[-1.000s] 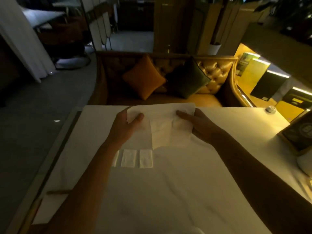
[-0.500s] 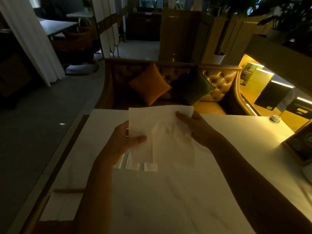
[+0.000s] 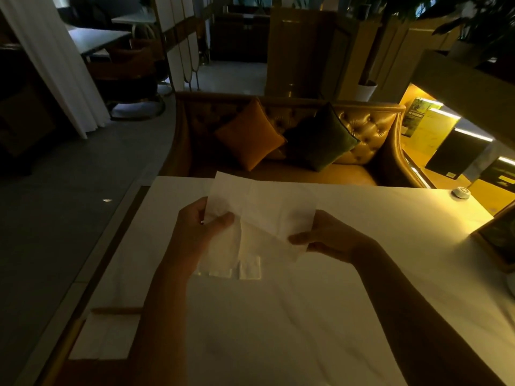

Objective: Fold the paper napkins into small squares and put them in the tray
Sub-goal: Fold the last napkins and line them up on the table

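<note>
I hold a white paper napkin (image 3: pixel 264 207) in the air above the white table (image 3: pixel 278 324). My left hand (image 3: pixel 200 232) pinches its left edge. My right hand (image 3: pixel 326 238) pinches its lower right corner, and the sheet is partly doubled over. Under it, folded napkin squares (image 3: pixel 249 270) lie in a row on the table, half hidden by the held sheet. A wooden tray (image 3: pixel 117 311) with a stack of white napkins (image 3: pixel 106 338) sits at the table's near left edge.
A tan leather sofa (image 3: pixel 370 129) with an orange and a green cushion stands beyond the far edge. A small round white object (image 3: pixel 461 193) lies at the far right corner. A dark framed stand (image 3: pixel 498 235) sits at the right edge.
My right hand has dropped from the napkin's top right corner to its lower right, bringing that side of the sheet down and over. My left hand has stayed on the left edge.
</note>
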